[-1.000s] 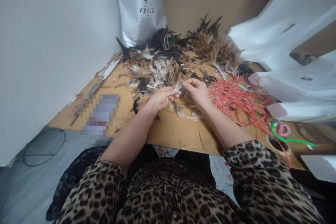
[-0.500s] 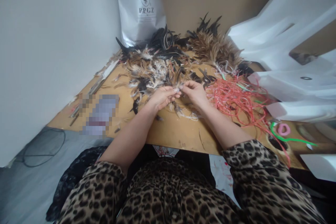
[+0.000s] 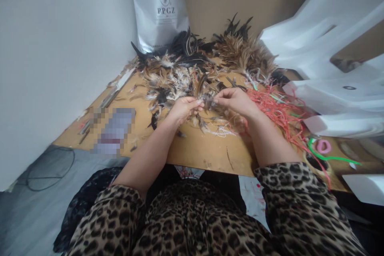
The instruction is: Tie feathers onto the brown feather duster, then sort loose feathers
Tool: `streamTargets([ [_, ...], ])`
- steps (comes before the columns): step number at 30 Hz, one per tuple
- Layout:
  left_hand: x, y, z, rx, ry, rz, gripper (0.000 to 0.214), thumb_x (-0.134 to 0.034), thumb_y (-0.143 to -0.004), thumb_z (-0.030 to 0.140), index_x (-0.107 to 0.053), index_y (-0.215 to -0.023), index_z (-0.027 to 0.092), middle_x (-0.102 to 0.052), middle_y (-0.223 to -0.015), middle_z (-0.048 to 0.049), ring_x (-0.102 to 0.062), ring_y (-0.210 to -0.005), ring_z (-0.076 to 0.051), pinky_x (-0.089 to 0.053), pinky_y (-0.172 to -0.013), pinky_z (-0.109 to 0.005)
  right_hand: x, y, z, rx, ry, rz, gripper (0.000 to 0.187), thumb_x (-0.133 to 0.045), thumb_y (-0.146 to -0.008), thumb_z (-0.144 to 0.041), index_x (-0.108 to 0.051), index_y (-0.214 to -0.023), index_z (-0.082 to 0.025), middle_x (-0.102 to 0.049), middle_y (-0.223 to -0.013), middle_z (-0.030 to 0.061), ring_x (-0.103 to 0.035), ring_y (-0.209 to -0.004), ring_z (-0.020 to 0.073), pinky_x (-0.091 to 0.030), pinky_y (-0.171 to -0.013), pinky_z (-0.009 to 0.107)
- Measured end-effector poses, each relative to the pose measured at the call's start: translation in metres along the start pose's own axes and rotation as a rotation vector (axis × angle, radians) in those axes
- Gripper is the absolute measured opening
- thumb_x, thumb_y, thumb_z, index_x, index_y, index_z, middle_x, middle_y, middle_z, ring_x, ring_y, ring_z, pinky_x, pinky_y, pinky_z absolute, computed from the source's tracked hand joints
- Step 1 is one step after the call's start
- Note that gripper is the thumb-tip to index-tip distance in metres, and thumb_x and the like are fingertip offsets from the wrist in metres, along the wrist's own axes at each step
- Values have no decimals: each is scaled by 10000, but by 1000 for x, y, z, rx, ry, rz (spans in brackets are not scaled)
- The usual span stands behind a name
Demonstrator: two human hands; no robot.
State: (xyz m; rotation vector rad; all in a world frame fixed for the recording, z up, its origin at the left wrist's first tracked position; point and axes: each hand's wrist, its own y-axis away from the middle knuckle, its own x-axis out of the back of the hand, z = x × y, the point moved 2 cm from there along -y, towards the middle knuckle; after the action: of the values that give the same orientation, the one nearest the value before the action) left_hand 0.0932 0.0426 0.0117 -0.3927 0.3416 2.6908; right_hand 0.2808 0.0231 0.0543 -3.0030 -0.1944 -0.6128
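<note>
My left hand (image 3: 186,110) is closed in a pinch on a feather (image 3: 203,84), brown with a dark tip, held over the table near its front edge. Grey fluff (image 3: 207,98) shows between my two hands. My right hand (image 3: 237,101), thumb and finger pressed together, is a short way to the right of that fluff; what it pinches is too small and blurred to name. Just beyond my hands spreads a loose pile of brown, white and black feathers (image 3: 180,80). Thin white threads (image 3: 220,130) lie below my right hand.
Bundled brown feathers (image 3: 244,54) lie at the back right, with a tangle of red strips (image 3: 276,108) nearer me. A silver bag (image 3: 162,28) stands behind. Thin rods (image 3: 105,104) and a blurred-out flat object (image 3: 115,130) lie left; white sheeting (image 3: 330,96) hangs over the right side.
My right hand has moved right, away from my left hand, opening a gap with grey fluff in it. My left hand has stayed nearly in place.
</note>
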Motion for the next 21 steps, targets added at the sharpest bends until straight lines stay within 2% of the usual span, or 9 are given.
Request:
streamTargets([
  [3, 3, -2, -1, 0, 36, -2, 150, -693, -724, 226, -662, -753, 81, -689, -760, -71, -605, -588, -51, -421, -496, -133, 21, 1, 5, -23, 222, -85, 174, -710, -586, -333, -680, -625, -166, -622, -575, 1, -509, -537, 112, -401, -569, 255],
  [6, 3, -2, -1, 9, 59, 4, 140, -687, -731, 216, -659, -763, 82, -694, -781, -73, -610, -590, -50, -421, -497, -130, 27, 3, 7, -42, 450, -177, 71, -654, -619, -248, -685, -619, -185, -644, -589, -4, -538, -563, 127, -404, -589, 254],
  [10, 4, -2, -1, 10, 93, 15, 134, -692, -726, 209, -653, -760, 85, -689, -771, -59, -607, -573, -46, -414, -477, -125, 11, 11, -1, -38, 850, -270, 81, -619, -627, -188, -693, -652, -209, -669, -642, 18, -550, -575, 146, -373, -564, 260],
  [14, 5, -3, -2, 8, 113, 15, 114, -677, -738, 195, -653, -760, 85, -687, -756, -49, -598, -559, -41, -404, -462, -123, -12, 17, -10, -95, 1183, -268, 112, -623, -620, -164, -697, -703, -178, -685, -750, 120, -605, -673, 223, -381, -587, 296],
  [17, 5, -3, -2, 15, 118, 20, 90, -654, -756, 175, -648, -760, 85, -687, -751, -46, -589, -548, -36, -398, -457, -124, -22, 15, -8, -113, 1236, -283, 125, -602, -641, -137, -698, -721, -143, -683, -796, 176, -625, -731, 260, -402, -628, 321],
  [19, 4, -2, -1, 21, 128, 24, 79, -646, -762, 163, -645, -771, 84, -687, -753, -45, -590, -546, -36, -398, -456, -125, -20, 11, -3, -85, 1169, -249, 117, -589, -651, -146, -692, -706, -150, -683, -780, 151, -619, -728, 241, -402, -637, 313],
  [21, 3, -1, 0, 29, 148, 31, 76, -648, -760, 154, -641, -780, 81, -684, -750, -45, -591, -543, -37, -395, -449, -124, -14, 6, 4, -41, 952, -196, 81, -596, -650, -177, -674, -671, -166, -667, -708, 85, -593, -672, 192, -396, -622, 283],
])
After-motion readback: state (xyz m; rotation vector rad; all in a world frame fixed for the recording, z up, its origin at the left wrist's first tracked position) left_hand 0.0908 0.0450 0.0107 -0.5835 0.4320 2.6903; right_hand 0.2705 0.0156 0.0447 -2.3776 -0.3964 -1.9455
